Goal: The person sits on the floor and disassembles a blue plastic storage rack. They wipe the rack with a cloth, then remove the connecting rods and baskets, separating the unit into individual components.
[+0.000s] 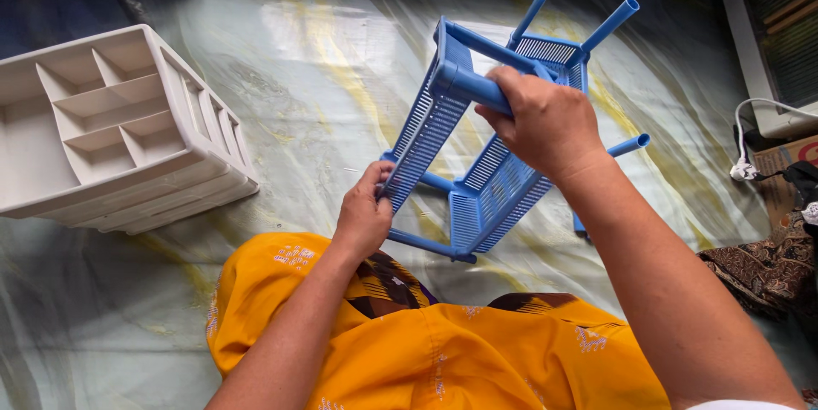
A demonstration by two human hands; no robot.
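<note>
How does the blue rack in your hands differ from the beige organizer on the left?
The blue plastic rack has perforated, slatted shelves and tube legs; the beige drawer organizer has solid walls and divided compartments. The rack is held tilted off the floor by the left hand and right hand; the organizer rests untouched on the floor. Both look plastic.

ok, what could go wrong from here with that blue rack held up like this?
1. The blue slatted plastic shelf rack is tilted in the air, held only by the right hand on a tube and the left hand pinching a shelf edge; it could twist or slip.
2. The open-ended blue tube legs stick out freely and might pull loose.
3. The beige plastic divided organiser sits close by on the glossy floor sheet; a swing could hit it.
</note>
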